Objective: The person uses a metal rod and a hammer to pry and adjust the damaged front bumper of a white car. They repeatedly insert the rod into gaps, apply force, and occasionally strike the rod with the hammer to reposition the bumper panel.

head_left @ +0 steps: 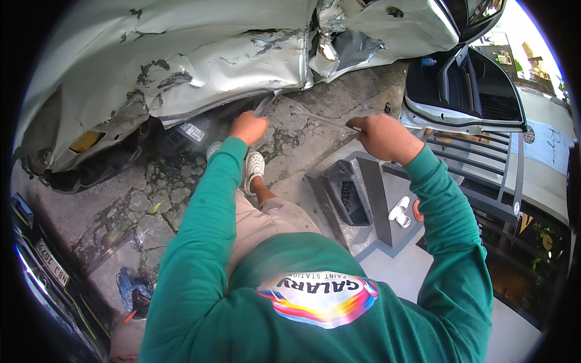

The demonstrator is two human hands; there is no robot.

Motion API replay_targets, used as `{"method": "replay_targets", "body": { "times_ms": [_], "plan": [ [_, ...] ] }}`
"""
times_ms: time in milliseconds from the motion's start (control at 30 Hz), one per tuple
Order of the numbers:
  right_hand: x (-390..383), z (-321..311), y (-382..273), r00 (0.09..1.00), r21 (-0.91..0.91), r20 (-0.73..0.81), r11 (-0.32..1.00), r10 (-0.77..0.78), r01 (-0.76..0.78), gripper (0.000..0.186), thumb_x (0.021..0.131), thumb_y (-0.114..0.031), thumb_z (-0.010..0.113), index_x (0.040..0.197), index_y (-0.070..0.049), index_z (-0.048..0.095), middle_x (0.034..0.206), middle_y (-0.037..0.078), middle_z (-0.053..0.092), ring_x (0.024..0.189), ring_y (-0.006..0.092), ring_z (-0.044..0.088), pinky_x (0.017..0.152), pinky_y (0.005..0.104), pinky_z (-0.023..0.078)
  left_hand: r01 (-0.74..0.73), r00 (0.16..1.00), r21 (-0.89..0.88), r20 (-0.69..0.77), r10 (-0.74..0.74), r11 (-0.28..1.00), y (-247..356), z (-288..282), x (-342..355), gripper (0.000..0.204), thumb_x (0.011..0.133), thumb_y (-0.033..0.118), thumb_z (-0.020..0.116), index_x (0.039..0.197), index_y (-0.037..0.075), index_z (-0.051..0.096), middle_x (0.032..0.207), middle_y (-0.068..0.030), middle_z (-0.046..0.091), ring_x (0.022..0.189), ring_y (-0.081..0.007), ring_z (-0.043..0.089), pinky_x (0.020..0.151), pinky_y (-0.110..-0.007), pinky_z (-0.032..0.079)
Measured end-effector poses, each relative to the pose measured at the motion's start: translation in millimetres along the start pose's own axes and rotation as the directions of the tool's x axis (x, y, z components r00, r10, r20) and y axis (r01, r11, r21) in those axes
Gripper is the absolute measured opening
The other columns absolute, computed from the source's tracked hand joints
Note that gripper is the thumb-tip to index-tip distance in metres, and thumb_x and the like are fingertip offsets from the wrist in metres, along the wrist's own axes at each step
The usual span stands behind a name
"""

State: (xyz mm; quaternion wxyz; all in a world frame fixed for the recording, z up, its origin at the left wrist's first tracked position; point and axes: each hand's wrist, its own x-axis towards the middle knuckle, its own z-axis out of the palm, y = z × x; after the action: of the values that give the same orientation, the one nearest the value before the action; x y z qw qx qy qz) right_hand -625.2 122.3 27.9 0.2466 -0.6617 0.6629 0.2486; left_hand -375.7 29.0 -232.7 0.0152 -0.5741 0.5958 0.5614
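A dented silver car body (224,60) with cracked, flaking paint and torn edges fills the top of the view. My left hand (248,127) is closed on a bent strip (264,104) hanging at the panel's lower edge. My right hand (387,136) grips a long thin metal tool (324,119), which extends leftward over the pavement toward that strip; its far end is short of my left hand. Both my forearms are in green sleeves, and my shoe (254,172) is below, between them.
A detached car door (460,91) rests at the right above a dark railing (472,151). Steps (378,199) hold a black plastic piece (345,193) and white sandals (399,212). Cracked pavement (157,206) lies underfoot. Another dark vehicle (42,272) stands at the left, beside blue cloth (130,287).
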Motion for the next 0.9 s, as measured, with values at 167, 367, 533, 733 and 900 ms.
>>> {"method": "replay_targets", "body": {
  "times_ms": [167,367,533,733,900],
  "plan": [
    [45.6,-44.7,-71.2,0.979,-0.416,-0.185,0.909,-0.08,-0.005,0.022,0.083,-0.011,0.064,0.099,-0.007,0.078,0.087,0.016,0.074,0.085,0.0349,0.074,0.075,0.0471,0.06,0.009,1.0,-0.003,0.023,-0.009,1.0,5.8,-4.2,-11.9,0.059,0.084,0.033,0.059,0.13,-0.004,0.066,0.134,-0.0304,0.063,0.129,-0.0449,0.058,0.111,-0.045,0.045],
    [79.2,-52.5,-131.5,0.986,-0.671,-0.032,0.734,-0.166,0.102,0.01,0.082,-0.006,0.066,0.081,-0.003,0.076,0.086,0.014,0.075,0.082,0.0317,0.076,0.072,0.0418,0.061,0.03,0.997,-0.064,0.067,-0.026,0.997,7.3,-7.2,-20.0,0.054,0.085,0.029,0.06,0.127,-0.002,0.068,0.134,-0.0278,0.065,0.124,-0.0422,0.063,0.108,-0.044,0.049],
    [86.4,-48.3,-147.0,0.988,-0.723,0.004,0.683,-0.154,0.109,0.01,0.081,-0.006,0.067,0.082,-0.006,0.077,0.086,0.013,0.075,0.081,0.0306,0.076,0.07,0.0403,0.061,0.059,0.997,-0.112,0.066,-0.052,0.992,1.3,-5.5,-26.7,0.05,0.085,0.026,0.06,0.124,-0.002,0.069,0.133,-0.0267,0.066,0.122,-0.04,0.066,0.106,-0.044,0.051],
    [95.1,-29.9,-162.1,0.981,-0.736,0.144,0.649,-0.126,0.192,0.014,0.084,-0.009,0.065,0.084,-0.007,0.079,0.087,0.014,0.076,0.085,0.0321,0.076,0.073,0.0421,0.062,0.034,0.998,-0.15,0.057,-0.026,0.988,-0.9,-11.0,-37.0,0.051,0.085,0.026,0.059,0.128,-0.001,0.067,0.129,-0.0263,0.068,0.122,-0.0407,0.065,0.106,-0.044,0.051],
    [107.3,2.6,-171.8,0.988,-0.702,0.077,0.696,-0.135,0.15,0.014,0.085,-0.008,0.064,0.082,-0.007,0.078,0.089,0.014,0.076,0.084,0.0337,0.076,0.073,0.0421,0.062,0.005,1.0,-0.138,0.005,-0.004,0.99,-6.7,8.5,-40.7,0.053,0.085,0.027,0.06,0.131,0.0,0.065,0.129,-0.0263,0.068,0.121,-0.0414,0.066,0.105,-0.046,0.051]
  ]
}}
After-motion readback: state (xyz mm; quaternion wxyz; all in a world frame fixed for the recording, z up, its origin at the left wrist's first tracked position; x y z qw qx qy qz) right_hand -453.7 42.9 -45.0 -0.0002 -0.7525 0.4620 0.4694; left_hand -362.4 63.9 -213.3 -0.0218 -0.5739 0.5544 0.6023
